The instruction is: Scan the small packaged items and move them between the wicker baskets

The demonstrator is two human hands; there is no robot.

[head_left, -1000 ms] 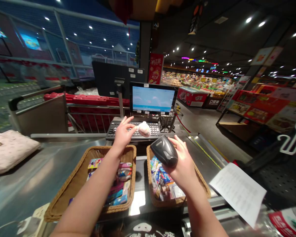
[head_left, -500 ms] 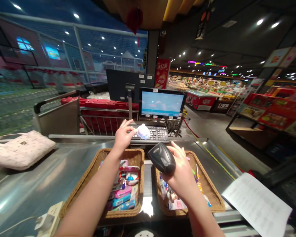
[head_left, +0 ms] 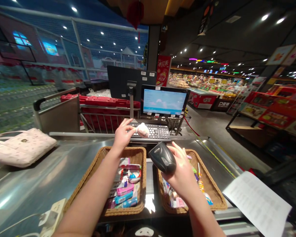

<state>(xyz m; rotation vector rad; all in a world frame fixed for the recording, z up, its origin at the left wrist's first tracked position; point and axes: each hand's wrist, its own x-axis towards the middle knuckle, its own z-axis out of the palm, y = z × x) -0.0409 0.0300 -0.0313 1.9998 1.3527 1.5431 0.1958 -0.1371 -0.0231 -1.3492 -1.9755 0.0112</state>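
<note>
Between thumb and fingertips, my left hand (head_left: 123, 133) pinches a small rounded white-and-pink item (head_left: 142, 130) with a knob on top; its exact kind is unclear. It is held up in front of the black keyboard (head_left: 158, 131). My right hand (head_left: 181, 168) is wrapped around a black handheld barcode scanner (head_left: 162, 158), whose head points toward that item, apart from it. Below my left forearm, a wicker basket (head_left: 143, 184) holds several small colourful packages. A second wicker basket (head_left: 220, 197) with more small packages lies under my right hand, which partly hides it.
A lit monitor (head_left: 164, 102) stands behind the keyboard, beside a dark screen (head_left: 120, 82) seen from behind. On the metal counter (head_left: 71, 158) are a pale handbag (head_left: 22, 148) at left, a power strip (head_left: 53, 219) and a printed paper sheet (head_left: 256, 200) at right. Carts stand beyond.
The bright bluish-white light on the pinched item is gone, and its pink markings show. Both hands keep nearly the same pose; the view has shifted slightly.
</note>
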